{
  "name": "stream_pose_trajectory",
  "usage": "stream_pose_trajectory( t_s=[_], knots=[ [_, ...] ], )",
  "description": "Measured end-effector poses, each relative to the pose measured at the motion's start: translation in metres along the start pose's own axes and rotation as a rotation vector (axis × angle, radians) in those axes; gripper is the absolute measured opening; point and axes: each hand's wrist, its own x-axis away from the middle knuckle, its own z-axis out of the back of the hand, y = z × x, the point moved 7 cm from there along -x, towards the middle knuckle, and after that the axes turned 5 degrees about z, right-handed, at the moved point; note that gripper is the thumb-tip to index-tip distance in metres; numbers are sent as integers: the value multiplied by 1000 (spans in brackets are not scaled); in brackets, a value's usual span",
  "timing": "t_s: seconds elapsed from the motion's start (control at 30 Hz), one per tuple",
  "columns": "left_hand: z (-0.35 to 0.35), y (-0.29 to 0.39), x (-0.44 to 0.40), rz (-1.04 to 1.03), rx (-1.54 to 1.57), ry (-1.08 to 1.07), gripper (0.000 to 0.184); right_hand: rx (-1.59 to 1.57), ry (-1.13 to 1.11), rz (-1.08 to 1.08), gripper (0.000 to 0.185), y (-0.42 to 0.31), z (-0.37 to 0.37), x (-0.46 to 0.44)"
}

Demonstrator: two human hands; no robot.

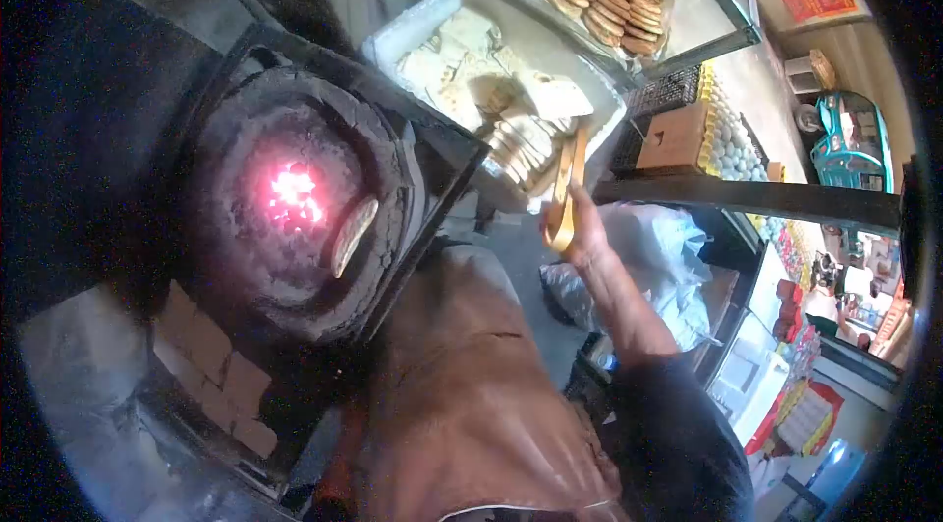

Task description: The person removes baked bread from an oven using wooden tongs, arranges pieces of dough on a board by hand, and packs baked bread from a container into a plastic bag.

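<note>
At twelve o'clock, bin (413,19): pale flatbreads (523,141) lay heaped inside, seemingly the finished share.
Oven (236,178), nine o'clock: coals (295,196) glowed; one lone flatbread (355,237) sat near the inner wall, apparently left to come out.
Right hand (586,237), three o'clock: closed around yellow tongs (565,198), their tips beside the heap; whether they pinched bread could not be told.
Left hand: out of view, grip unknown.
</note>
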Motion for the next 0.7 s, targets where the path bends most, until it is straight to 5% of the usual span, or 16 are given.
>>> stream_pose_trajectory(
  t_s=[0.1,0.17,0.27,0.3,0.4,0.43,0.5,0.57,0.63,0.7],
  knots=[
    [-1,-6,3,0,-8,3,19,253,-66,-104,48,35,5,43],
    [-9,-13,0,-14,-8,-1,18,271,-109,84,42,49,0,66],
    [-23,-30,-4,-61,-14,7,18,682,-343,589,63,40,-45,106],
    [-27,-35,-5,-73,-18,20,18,696,-379,578,63,30,-67,125],
    [-39,-55,-11,-96,-32,64,18,1777,-676,965,67,17,-160,174],
    [-44,-65,-13,-103,-42,78,18,1792,-702,971,67,21,-174,167],
    [-54,-85,-14,-122,-83,106,18,2178,-737,1500,60,36,-204,166],
    [-66,-105,-9,-222,-220,157,17,2383,-694,1719,50,39,-243,172],
    [-82,-112,3,-407,-446,223,18,2562,-748,1645,53,51,-272,161],
    [-104,-134,0,-355,-378,226,18,2552,-868,1672,53,70,-288,137]
  ],
)
